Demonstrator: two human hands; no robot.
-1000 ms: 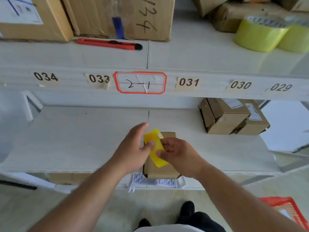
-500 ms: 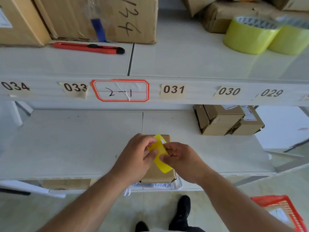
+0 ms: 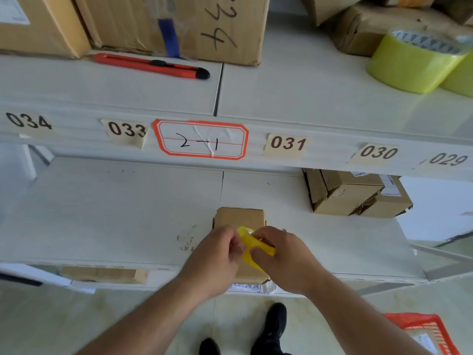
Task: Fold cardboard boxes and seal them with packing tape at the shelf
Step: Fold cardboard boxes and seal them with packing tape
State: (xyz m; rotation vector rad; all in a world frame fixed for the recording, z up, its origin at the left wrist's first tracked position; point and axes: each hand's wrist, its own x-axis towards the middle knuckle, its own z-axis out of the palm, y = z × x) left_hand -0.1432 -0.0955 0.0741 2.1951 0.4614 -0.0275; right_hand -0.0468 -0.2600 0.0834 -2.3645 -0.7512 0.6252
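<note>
The small cardboard box [image 3: 239, 217] lies flat at the front edge of the lower shelf [image 3: 115, 213], just right of the seam between the two shelf panels. Above the box you hold a yellow strip of tape [image 3: 252, 248] between both hands, which are close together. Your left hand [image 3: 217, 257] pinches the strip's left side with curled fingers; your right hand [image 3: 284, 257] grips its right side, thumb and fingers curled round it. Both hands cover the near half of the box. Farther right, toward the back of the same shelf, sit two closed brown boxes [image 3: 355, 193], touching each other. On the upper shelf [image 3: 294, 93], a red utility knife [image 3: 151, 65] lies near the front left, just in front of a large carton [image 3: 179, 24]. Two rolls of yellow-green tape [image 3: 412, 65] stand at the right end of that shelf. Number labels run along its front edge, with a red-bordered label [image 3: 201, 140] between 033 and 031. A red basket [image 3: 425, 331] sits on the floor at lower right.
</note>
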